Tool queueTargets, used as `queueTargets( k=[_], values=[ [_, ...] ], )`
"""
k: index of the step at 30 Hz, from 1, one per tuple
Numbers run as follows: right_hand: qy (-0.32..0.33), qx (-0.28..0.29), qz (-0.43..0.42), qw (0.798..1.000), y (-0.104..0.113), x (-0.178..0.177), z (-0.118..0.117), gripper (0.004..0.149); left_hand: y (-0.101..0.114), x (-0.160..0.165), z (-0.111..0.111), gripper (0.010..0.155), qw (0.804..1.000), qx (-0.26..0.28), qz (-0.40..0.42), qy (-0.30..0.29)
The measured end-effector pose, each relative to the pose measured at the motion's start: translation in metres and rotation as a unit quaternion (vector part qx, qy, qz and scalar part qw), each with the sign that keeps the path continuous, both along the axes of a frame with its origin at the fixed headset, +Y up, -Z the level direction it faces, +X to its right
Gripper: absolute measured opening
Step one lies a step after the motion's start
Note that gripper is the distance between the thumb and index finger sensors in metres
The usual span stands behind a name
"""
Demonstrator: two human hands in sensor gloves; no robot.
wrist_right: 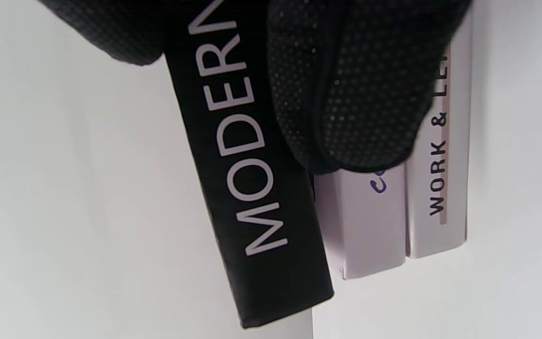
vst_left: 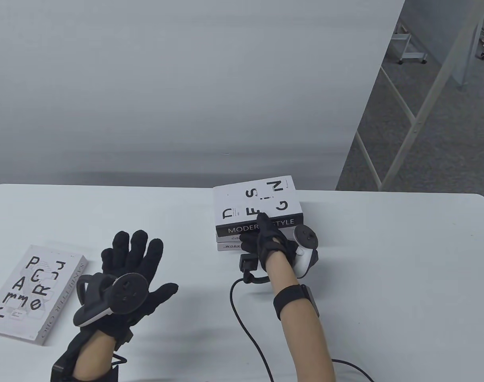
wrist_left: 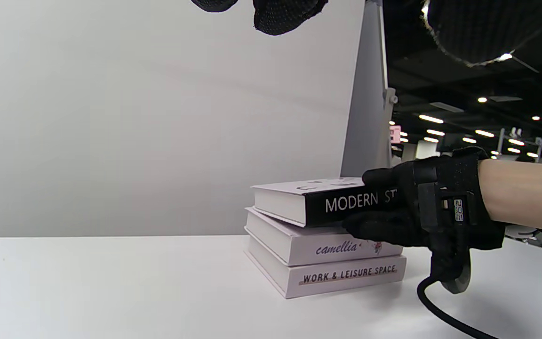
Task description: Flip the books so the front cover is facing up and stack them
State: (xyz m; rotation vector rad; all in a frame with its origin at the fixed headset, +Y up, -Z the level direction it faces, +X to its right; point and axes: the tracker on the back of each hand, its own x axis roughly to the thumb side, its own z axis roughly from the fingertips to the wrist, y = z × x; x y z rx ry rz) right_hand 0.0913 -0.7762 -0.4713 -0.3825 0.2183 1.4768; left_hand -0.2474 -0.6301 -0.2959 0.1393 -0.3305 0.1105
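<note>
The right hand [vst_left: 274, 243] grips the top book [vst_left: 254, 205] of the stack by its black spine lettered MODERN STYLE, with one finger laid over the white front cover and the others curled under the spine's lower edge. That book sits slightly skewed on the stack, its near corner jutting past the camellia book [wrist_left: 320, 245] beneath it, which lies in turn on the WORK & LEISURE SPACE book [wrist_left: 341, 277] resting on the tabletop [vst_left: 405, 254]. The three-book stack stands toward the far edge of the tabletop, near its middle. The left hand [vst_left: 136, 264] hovers with fingers spread and holds nothing, well apart from the stack, over the near left part of the tabletop. Beside it, by the left edge, a fourth book [vst_left: 33, 292] lies flat with its lettered cover up. A black cable [vst_left: 245, 318] trails from the right wrist toward the near edge.
</note>
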Motion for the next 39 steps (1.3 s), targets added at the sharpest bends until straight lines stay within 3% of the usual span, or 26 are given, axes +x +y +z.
queueTargets(
  k=[11,18,22,27,32,39],
  values=[
    [0.032,-0.001,-0.047,0.998,0.000,-0.009,0.003,0.075,-0.001,-0.002,-0.001,0.095,1.000,-0.012,0.005,0.003],
    [0.094,0.002,-0.073,0.993,-0.002,-0.017,0.011,0.080,-0.002,-0.001,-0.001,0.095,1.000,-0.017,0.001,0.004],
    [0.090,0.013,-0.042,0.995,-0.001,-0.016,0.014,0.080,-0.003,0.001,-0.002,0.095,1.000,-0.019,-0.003,0.003],
    [0.125,0.056,0.067,0.988,0.009,-0.006,0.017,0.078,-0.006,0.006,-0.003,0.095,1.000,-0.021,-0.010,-0.001],
    [0.169,0.106,0.176,0.964,0.019,0.011,0.029,0.077,-0.014,0.015,-0.006,0.095,0.999,-0.031,-0.028,-0.007],
    [0.206,0.205,0.320,0.902,0.035,0.037,0.066,0.077,-0.032,0.031,-0.012,0.095,0.997,-0.043,-0.055,-0.023]
  ],
)
